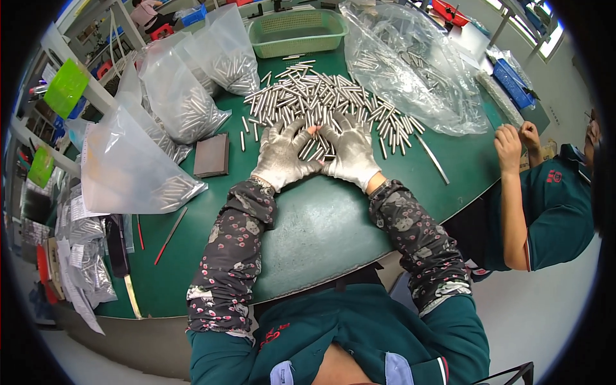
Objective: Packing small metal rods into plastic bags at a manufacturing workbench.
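Observation:
A loose pile of short shiny metal pins (308, 93) spreads over the green tabletop in front of me. My left hand (280, 154), in a greyish-white work glove, lies on the near edge of the pile with its fingers spread. Beside it my right hand (351, 149), gloved the same way, rests with fingers apart against the pins. The two thumbs nearly meet, and a few pins show in the gap between the hands. A bare fingertip pokes out of one glove. Neither hand grips anything.
Clear bags of pins (186, 109) stand at left, near a brown block (212, 155) and thin red-handled files (168, 240). A green basket (296, 32) sits behind the pile, a large plastic bag (417, 70) at right. A metal strip (433, 158) lies nearer. A co-worker (539, 205) sits at right.

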{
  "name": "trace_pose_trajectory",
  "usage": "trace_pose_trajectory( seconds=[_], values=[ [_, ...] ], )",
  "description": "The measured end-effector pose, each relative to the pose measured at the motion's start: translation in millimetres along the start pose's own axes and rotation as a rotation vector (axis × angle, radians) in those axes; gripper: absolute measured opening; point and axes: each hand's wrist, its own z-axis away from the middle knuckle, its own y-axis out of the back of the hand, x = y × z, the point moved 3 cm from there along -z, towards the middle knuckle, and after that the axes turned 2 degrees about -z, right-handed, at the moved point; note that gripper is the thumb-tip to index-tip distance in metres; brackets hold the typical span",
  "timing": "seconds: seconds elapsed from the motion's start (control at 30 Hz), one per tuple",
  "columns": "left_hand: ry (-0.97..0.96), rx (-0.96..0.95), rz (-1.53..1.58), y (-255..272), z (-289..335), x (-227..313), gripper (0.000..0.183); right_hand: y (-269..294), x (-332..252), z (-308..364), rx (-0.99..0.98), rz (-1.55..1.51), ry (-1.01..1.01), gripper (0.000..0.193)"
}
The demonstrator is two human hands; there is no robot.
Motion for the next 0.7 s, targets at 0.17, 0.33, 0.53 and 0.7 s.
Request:
trace_pose_trajectory(
  seconds=[0.17, 0.33, 0.53, 0.7],
  values=[
    [-0.188, 0.195, 0.165, 8.7, 45.9, 2.7, 0.079, -1.5, -26.2, 19.4, -0.051, -0.144, 0.133, 0.072],
    [-0.240, 0.187, 0.217, 17.1, 101.1, 3.9, 0.076, -6.2, -56.9, 49.3, -0.044, -0.330, 0.230, 0.066],
    [-0.261, 0.230, 0.166, 28.0, 167.2, 13.1, 0.072, -2.9, -96.8, 83.4, -0.052, -0.383, 0.385, 0.055],
    [-0.210, 0.232, 0.149, 34.5, 200.9, 18.3, 0.063, -6.1, -115.1, 103.5, -0.074, -0.379, 0.435, 0.060]
  ],
)
